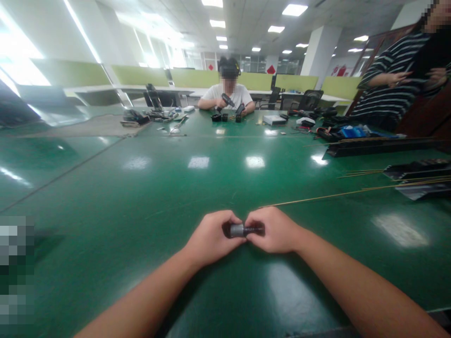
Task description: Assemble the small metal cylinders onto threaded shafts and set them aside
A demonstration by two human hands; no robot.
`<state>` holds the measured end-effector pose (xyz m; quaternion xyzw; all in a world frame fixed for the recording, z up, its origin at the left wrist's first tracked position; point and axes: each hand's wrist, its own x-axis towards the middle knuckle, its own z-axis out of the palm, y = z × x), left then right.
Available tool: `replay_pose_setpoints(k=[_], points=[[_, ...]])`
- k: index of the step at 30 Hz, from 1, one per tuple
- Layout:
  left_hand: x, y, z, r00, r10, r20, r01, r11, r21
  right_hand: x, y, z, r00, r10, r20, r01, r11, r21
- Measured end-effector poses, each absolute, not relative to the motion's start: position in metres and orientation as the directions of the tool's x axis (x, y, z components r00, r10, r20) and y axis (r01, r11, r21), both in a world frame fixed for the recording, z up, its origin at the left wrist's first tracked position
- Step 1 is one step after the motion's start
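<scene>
Close in front of me, both hands meet over the green table (169,188). My left hand (215,237) is closed around a small grey cylinder (237,230), thumb and fingers at its two sides. A thinner dark rod (254,230) runs from the cylinder's right end into the curl of my right hand (276,231), which is closed on it. Cylinder and rod lie in one line, roughly level. Whether they are one piece or two, and their exact kind, I cannot tell. The fingers hide both outer ends.
Thin brass-coloured rods (327,195) reach from dark channel pieces (419,188) at right toward my right hand. Across the table a person (227,96) holds a power drill (227,99). Another person in a striped top (387,80) stands at right. Tools and parts (136,118) lie along the far edge.
</scene>
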<state>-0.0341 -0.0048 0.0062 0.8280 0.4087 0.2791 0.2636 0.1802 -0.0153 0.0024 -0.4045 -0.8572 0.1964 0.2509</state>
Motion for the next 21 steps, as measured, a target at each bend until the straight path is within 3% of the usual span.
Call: replay_pose_setpoints(k=[21], points=[[-0.0310, -0.0087, 0.0089, 0.468, 0.846, 0.255, 0.573, -0.510, 0.642, 0.1788, -0.0145, 0.0004, -0.547, 0.795, 0.263, 0.613, 0.594, -0.522]])
